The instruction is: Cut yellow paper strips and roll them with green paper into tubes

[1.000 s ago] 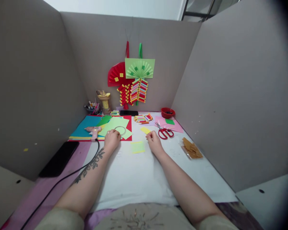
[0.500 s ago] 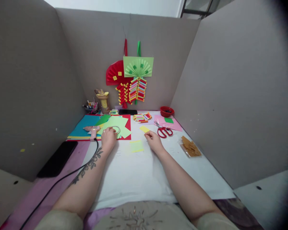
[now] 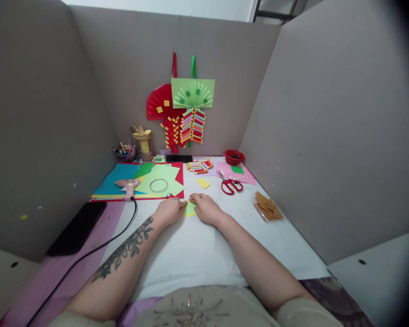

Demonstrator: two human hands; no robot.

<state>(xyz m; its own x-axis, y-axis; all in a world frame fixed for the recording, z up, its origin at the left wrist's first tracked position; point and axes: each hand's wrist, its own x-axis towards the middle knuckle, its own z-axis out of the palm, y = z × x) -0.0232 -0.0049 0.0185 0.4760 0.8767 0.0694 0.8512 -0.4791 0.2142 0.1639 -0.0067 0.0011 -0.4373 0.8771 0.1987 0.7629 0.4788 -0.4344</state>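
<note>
A small light green paper square (image 3: 190,209) with a yellow strip along its edge lies low on the white table cover, between my hands. My left hand (image 3: 170,211) has its fingers closed at the square's left edge. My right hand (image 3: 206,209) grips the right side, its curled fingers covering part of the paper. Just beyond my hands is a yellow paper piece (image 3: 203,183). A thin metal ring (image 3: 158,185) rests on light green sheets (image 3: 163,171) to the left.
At left are a pink glue gun (image 3: 128,185) with a black cable and a black phone-like slab (image 3: 77,228). Red-handled scissors (image 3: 231,186), a red bowl (image 3: 234,157) and a packet of brown pieces (image 3: 268,208) stand right. Paper decorations (image 3: 192,97) hang on the back panel.
My left hand has left the ring and come down to the green square. My right hand has moved left from beside the yellow piece onto the square. The view has shifted slightly.
</note>
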